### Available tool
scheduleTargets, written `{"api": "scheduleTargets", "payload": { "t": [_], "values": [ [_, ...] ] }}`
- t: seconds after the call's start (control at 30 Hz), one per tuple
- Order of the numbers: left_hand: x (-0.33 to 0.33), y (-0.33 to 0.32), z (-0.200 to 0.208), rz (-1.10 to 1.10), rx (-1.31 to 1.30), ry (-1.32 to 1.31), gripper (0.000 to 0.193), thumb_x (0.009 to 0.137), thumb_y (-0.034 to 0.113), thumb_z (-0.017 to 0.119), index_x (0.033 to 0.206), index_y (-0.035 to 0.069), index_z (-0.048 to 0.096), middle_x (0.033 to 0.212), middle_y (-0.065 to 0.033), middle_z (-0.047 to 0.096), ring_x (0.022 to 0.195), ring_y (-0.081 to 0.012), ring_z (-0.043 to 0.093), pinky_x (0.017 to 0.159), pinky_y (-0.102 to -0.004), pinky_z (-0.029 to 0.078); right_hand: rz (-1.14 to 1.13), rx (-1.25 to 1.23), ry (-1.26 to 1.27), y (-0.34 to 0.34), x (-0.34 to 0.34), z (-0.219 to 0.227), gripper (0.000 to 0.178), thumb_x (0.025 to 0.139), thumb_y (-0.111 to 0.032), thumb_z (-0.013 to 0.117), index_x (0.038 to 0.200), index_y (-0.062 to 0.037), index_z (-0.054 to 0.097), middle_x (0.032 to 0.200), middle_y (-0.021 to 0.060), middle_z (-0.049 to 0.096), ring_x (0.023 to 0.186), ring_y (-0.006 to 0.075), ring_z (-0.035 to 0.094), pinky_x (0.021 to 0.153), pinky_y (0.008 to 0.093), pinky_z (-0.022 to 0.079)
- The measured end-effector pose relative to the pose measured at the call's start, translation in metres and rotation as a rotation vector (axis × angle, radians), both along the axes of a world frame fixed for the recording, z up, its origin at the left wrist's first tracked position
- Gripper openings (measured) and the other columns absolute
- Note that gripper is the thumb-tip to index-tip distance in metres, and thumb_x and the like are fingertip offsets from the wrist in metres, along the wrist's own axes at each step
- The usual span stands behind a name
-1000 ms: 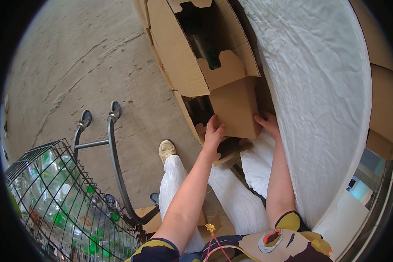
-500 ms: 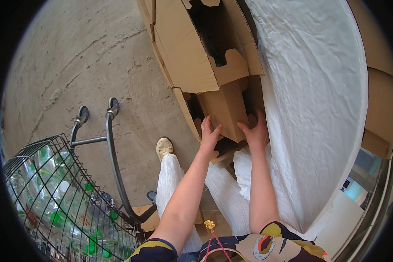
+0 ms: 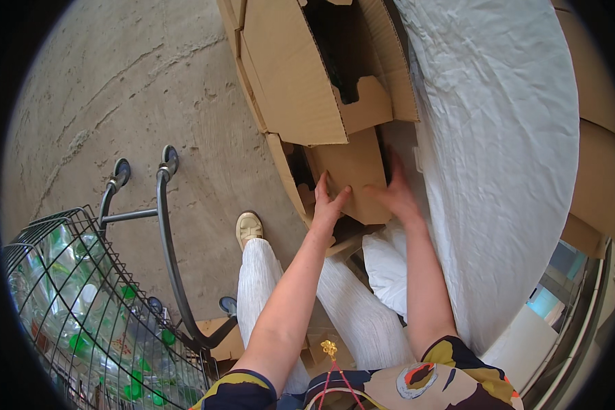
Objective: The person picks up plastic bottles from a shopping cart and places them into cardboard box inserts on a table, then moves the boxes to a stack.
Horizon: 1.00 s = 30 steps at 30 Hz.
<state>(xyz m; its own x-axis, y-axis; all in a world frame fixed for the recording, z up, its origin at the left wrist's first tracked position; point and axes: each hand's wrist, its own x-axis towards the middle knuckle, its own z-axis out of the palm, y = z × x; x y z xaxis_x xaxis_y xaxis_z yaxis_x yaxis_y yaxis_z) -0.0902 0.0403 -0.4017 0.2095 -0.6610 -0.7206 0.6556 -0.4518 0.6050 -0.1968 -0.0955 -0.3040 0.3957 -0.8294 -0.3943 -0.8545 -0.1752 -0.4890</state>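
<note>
A plain brown cardboard box (image 3: 354, 166) sits low between my hands, tucked partly below a larger open carton (image 3: 290, 72). My left hand (image 3: 329, 199) grips its left edge, with the thumb lying on the upward face. On the right side, my right hand (image 3: 399, 195) wraps its fingers over the edge, and its thumb rests on the same face. What lies beneath the box is hidden. Dark gaps show on both sides of it. Inside the larger carton are dark objects, possibly bottles, too shadowed to make out.
A white wrinkled sheet (image 3: 495, 137) bulges along the right, with more cartons (image 3: 603, 178) behind it. At lower left stands a black wire basket (image 3: 116, 270) of clear bottles with green caps, beside a wheeled metal frame (image 3: 167, 225). Concrete floor (image 3: 150, 89) spreads left.
The small box has turned so its face shows broader, and its right side no longer shows. My right hand has shifted, its thumb now farther onto the face. The view has moved slightly.
</note>
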Motion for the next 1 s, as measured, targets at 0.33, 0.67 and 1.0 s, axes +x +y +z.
{"api": "scheduleTargets", "payload": {
  "t": [0.33,0.67,1.0],
  "values": [
    [-0.014,0.008,-0.021,0.119,0.001,0.105,0.085,0.089,0.037,0.071,0.155,0.015,0.022,0.153,-0.0147,0.026,0.140,-0.0278,0.032,0.111,-0.0377,0.036,-0.006,-0.072,0.272,0.013,0.036,-0.007,0.128,0.054,-0.045,0.088,0.155,-0.0178,0.015,0.155,0.0255,0.024,0.136,0.0480,0.034,0.107,0.0568,0.037],
    [0.002,0.004,-0.018,0.009,0.060,-0.064,0.090,0.088,0.039,0.073,0.153,0.004,0.021,0.149,-0.0175,0.037,0.137,-0.0268,0.037,0.112,-0.0372,0.035,-0.078,-0.177,0.249,0.022,0.044,-0.010,0.119,0.056,-0.038,0.088,0.154,-0.0208,0.021,0.153,0.0201,0.030,0.134,0.0442,0.038,0.106,0.0571,0.037],
    [-0.020,-0.012,-0.055,0.119,0.178,-0.067,0.047,0.094,0.047,0.062,0.116,0.005,0.065,0.112,-0.0105,0.063,0.107,-0.0217,0.053,0.090,-0.0350,0.043,-0.001,-0.296,0.004,0.003,0.032,0.017,0.098,0.061,-0.030,0.086,0.142,-0.0007,0.039,0.139,0.0229,0.048,0.125,0.0353,0.050,0.103,0.0436,0.043]
  ]
}}
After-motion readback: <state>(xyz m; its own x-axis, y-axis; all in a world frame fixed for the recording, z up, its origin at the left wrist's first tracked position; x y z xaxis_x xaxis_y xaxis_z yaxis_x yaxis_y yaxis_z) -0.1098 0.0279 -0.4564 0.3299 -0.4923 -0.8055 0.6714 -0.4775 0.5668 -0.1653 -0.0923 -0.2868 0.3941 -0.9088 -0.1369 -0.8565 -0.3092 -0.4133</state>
